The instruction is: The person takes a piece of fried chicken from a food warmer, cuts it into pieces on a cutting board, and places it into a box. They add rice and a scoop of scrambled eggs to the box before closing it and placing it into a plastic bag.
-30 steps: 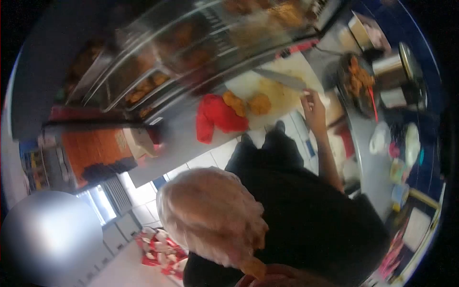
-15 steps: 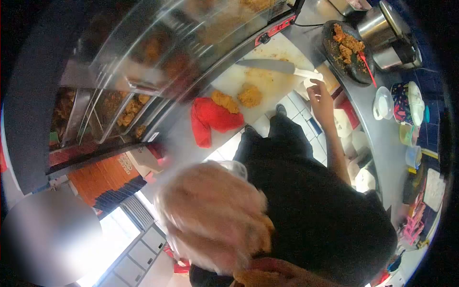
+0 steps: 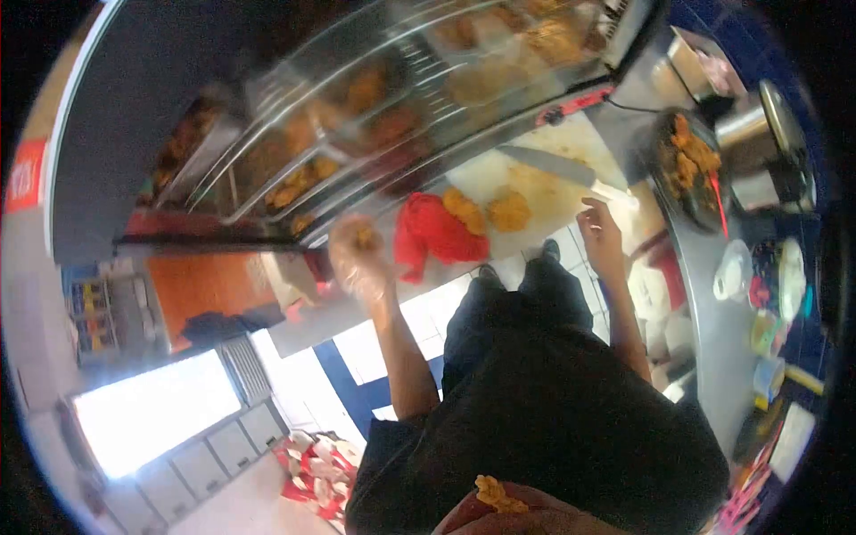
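My left hand (image 3: pixel 361 263), in a clear plastic glove and blurred, is closed around a small golden-brown piece of fried chicken (image 3: pixel 364 236), left of a crumpled red cloth (image 3: pixel 432 236). Bare and loosely curled, my right hand (image 3: pixel 600 230) holds nothing and hovers near the white handle of a large knife (image 3: pixel 553 165). That knife lies on a crumb-strewn white cutting board (image 3: pixel 557 143). Two breaded pieces sit by the cloth: one fried piece (image 3: pixel 464 211) against it, another fried piece (image 3: pixel 510 209) beside it. At the bottom edge, a fried morsel (image 3: pixel 497 495) is at my mouth.
A glass display case (image 3: pixel 383 107) with trays of fried food runs along the far side. To the right, a steel counter (image 3: pixel 713 312) carries a dark stone mortar (image 3: pixel 664 169) with fried chicken and a red utensil, a metal pot (image 3: pixel 749 134) and several tubs.
My gloved left hand has moved from close to the camera out and away, toward the counter left of the red cloth. The view has shifted; my right hand stays near the knife handle.
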